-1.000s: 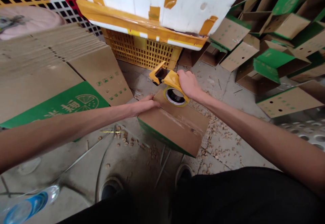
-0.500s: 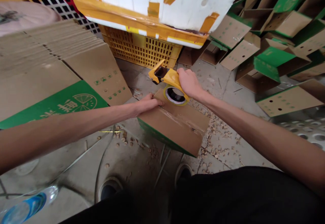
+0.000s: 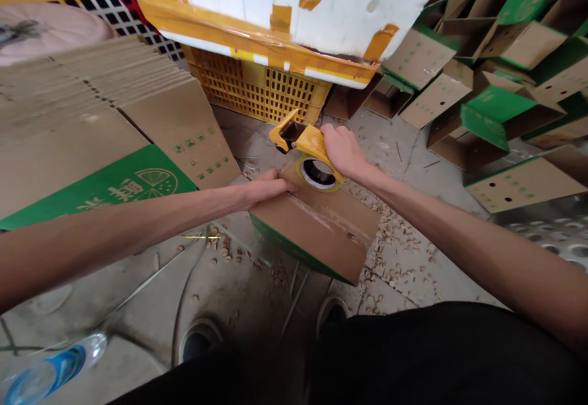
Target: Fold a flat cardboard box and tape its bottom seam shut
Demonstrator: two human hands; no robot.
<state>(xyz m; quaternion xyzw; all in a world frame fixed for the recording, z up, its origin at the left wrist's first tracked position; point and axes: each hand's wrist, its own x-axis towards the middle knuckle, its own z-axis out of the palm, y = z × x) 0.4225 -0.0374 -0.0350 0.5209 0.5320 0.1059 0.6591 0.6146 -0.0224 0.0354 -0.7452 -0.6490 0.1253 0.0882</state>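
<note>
A brown cardboard box with a green edge (image 3: 316, 233) sits on the concrete floor in front of me. My right hand (image 3: 340, 149) is closed round the handle of a yellow tape dispenser (image 3: 305, 147), whose tape roll rests on the far end of the box. My left hand (image 3: 266, 186) lies on the box's far left corner, fingers pressed against the cardboard beside the dispenser. A strip of clear tape runs along the box's top seam.
A stack of flat green-and-brown cartons (image 3: 92, 129) lies at the left. A yellow plastic crate (image 3: 257, 89) under a taped white foam box (image 3: 298, 7) stands behind. Folded boxes (image 3: 496, 68) pile up at the right. A water bottle (image 3: 50, 371) lies at bottom left.
Almost nothing differs. My left hand has slid slightly further onto the box corner towards the dispenser; the right hand and dispenser stay in place.
</note>
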